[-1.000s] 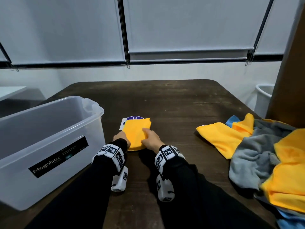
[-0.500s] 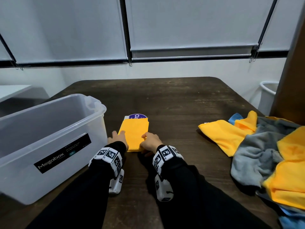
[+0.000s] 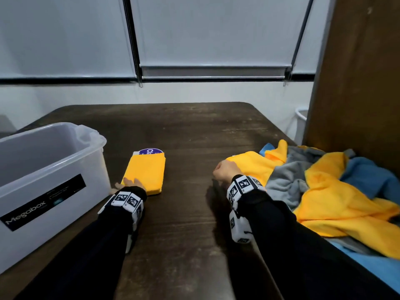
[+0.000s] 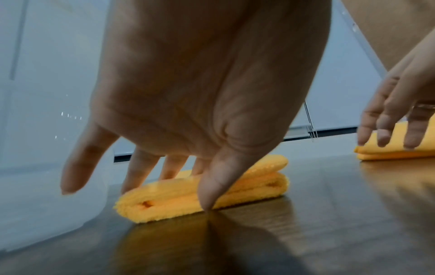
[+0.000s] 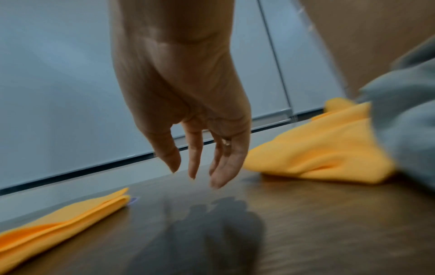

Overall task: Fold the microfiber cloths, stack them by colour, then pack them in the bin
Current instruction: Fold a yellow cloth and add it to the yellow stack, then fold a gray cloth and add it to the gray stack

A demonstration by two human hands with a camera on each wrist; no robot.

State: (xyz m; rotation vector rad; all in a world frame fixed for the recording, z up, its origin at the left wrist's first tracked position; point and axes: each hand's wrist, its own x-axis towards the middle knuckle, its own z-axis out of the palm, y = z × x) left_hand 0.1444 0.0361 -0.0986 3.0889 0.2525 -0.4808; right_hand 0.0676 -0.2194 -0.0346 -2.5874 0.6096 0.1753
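Lower left of centre, the left hand (image 3: pixel 132 184) presses straight fingers on the folded yellow cloth (image 3: pixel 146 173); right of centre, the right hand (image 3: pixel 225 172), loosely open and empty, nears the cloth pile (image 3: pixel 324 191).

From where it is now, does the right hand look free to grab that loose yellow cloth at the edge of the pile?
Probably yes. The right hand hangs open and empty right beside the loose yellow cloth, with only bare table between them. The grey cloth lies over its far part, not the near corner.
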